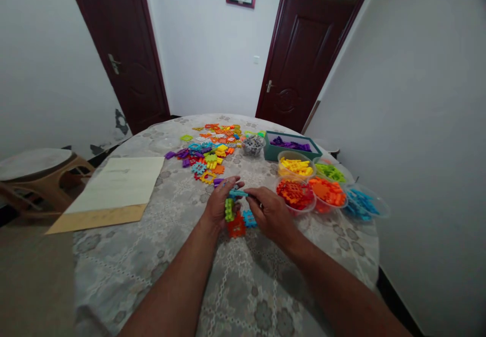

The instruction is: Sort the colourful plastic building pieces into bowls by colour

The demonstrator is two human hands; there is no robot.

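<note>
My left hand [222,203] is closed around several joined plastic building pieces above the table. Among them are a green piece [229,210], an orange square piece [237,225] and a blue piece [249,219] low on the right. Between both hands is a light-blue piece [237,193], seen edge-on at the top of the cluster. The fingertips of my right hand [268,209] pinch its right end. Whether this piece is joined to the others cannot be made out. Just beyond my left fingers lies a purple piece [217,181].
Loose mixed pieces [210,162] are heaped ahead. On the right stand clear bowls of yellow [296,166], red [295,194], orange [328,192], green [329,172] and blue pieces [360,203]. Behind are a grey-filled bowl [253,145] and a teal box [272,152]. Paper [117,185] lies left.
</note>
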